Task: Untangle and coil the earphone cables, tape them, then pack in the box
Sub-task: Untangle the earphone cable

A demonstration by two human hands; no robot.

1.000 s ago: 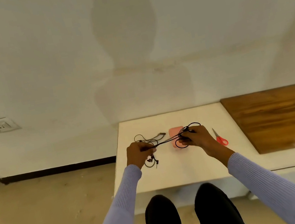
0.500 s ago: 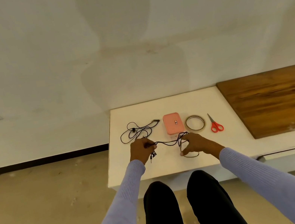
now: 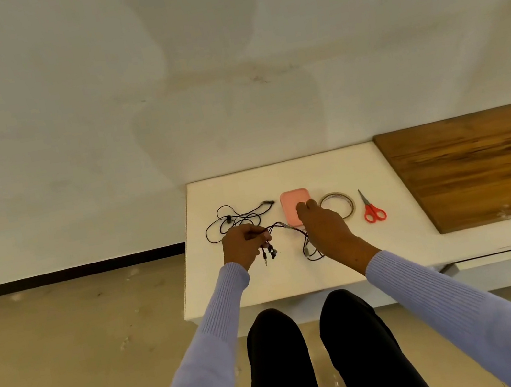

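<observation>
Head view caught the untangling step: left hand [image 3: 245,242] pinched the earphone cable [image 3: 287,226] above the white table [image 3: 264,287], right hand [image 3: 322,224] reached toward the pink box [image 3: 289,201], grip unclear; next likely coiling.

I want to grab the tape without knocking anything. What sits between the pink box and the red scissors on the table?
The tape roll lies between the pink box and the scissors, seen in the head view.
</observation>
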